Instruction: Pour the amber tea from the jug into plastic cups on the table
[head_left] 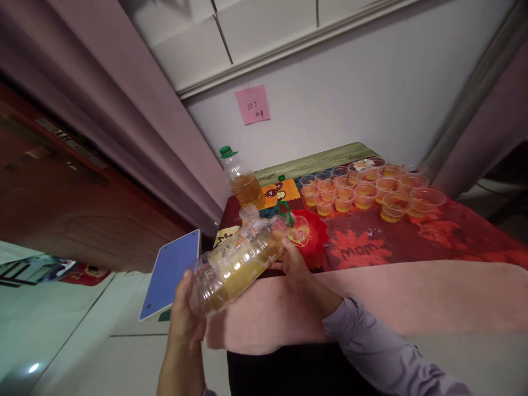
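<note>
A large clear plastic bottle (pixel 235 264) with yellowish liquid lies tilted in my two hands, its neck to the right. My left hand (pixel 185 308) is closed round its base. Near the neck, my right hand (pixel 295 264) grips the bottle from the right. A green ring (pixel 285 213) shows by the bottle's neck. Just beyond is a red scalloped plate (pixel 319 234) with a clear plastic cup (pixel 303 228) on it, partly hidden by the bottle. Another clear cup (pixel 248 213) shows behind the bottle; I cannot tell what it rests on.
Several clear cups (pixel 366 195) holding amber liquid stand grouped at the back right of the table (pixel 355 269). A second bottle (pixel 247 190) with a green cap stands at the back left, near a loose green cap (pixel 281 177). A blue stool (pixel 173 275) is at the left.
</note>
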`<state>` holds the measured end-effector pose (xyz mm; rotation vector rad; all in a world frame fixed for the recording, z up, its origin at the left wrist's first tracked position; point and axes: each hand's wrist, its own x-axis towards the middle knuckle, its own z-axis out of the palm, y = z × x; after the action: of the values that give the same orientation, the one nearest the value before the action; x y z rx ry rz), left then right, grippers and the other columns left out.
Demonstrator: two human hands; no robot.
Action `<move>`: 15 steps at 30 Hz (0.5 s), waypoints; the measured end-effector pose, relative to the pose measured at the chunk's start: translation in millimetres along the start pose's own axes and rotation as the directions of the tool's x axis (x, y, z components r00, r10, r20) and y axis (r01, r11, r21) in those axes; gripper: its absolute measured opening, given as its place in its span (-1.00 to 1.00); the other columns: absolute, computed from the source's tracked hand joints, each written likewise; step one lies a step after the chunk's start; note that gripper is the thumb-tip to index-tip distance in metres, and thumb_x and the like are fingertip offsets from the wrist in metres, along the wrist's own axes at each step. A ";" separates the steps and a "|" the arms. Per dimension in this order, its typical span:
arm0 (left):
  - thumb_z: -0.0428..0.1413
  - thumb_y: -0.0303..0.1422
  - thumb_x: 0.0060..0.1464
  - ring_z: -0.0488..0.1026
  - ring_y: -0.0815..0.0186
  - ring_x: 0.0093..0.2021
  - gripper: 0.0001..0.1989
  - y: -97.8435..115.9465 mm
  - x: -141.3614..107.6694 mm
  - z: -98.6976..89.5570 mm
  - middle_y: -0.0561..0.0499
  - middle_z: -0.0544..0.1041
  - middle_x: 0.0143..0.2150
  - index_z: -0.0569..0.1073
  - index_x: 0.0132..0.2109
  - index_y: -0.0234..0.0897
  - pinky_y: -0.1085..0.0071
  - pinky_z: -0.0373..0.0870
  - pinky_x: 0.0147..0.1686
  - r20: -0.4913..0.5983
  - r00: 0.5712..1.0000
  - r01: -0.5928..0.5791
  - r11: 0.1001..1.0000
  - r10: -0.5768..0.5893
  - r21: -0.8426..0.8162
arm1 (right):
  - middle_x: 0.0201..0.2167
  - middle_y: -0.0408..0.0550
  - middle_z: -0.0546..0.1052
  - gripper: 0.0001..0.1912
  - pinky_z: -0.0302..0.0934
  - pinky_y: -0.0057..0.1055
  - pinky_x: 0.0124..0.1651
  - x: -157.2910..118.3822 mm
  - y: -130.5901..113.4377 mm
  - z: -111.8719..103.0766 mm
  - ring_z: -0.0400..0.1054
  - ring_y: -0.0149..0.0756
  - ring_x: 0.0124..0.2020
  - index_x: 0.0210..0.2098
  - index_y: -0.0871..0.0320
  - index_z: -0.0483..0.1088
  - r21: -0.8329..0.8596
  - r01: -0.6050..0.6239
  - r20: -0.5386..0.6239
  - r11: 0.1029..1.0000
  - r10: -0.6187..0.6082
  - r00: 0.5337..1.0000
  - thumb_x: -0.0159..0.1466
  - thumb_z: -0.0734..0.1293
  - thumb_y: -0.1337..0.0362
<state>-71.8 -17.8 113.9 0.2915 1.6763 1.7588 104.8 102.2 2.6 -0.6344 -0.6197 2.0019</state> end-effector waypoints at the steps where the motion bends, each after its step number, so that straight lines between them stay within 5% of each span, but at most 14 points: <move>1: 0.48 0.13 -0.28 0.69 0.06 -0.27 -0.37 1.0 -0.7 0.5 -0.05 0.71 -0.33 0.67 -0.19 -0.27 0.15 0.69 -0.14 0.001 1.000 0.002 1.000 -0.002 0.004 | 0.14 -0.01 0.70 -0.39 0.59 -0.07 -0.02 0.4 0.7 0.2 0.60 0.01 0.12 0.20 -0.03 0.51 0.003 -0.003 0.001 1.000 0.003 1.000 0.33 0.35 -0.24; 15: 0.49 0.19 -0.33 0.70 -0.17 -0.01 -0.30 6.5 -1.3 -0.3 -0.12 0.70 -0.31 0.65 -0.16 -0.25 0.08 0.69 -0.10 -0.005 1.000 0.000 1.000 0.000 0.023 | 0.20 0.00 0.68 -0.33 0.57 0.05 0.07 -0.9 4.5 0.8 0.59 0.05 0.16 0.30 -0.05 0.47 0.012 0.010 0.043 1.000 -0.010 0.999 0.34 0.33 -0.24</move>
<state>-73.1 -18.4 120.4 0.2979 1.7010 1.7430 101.9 99.3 0.4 -0.5809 -0.6352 2.0130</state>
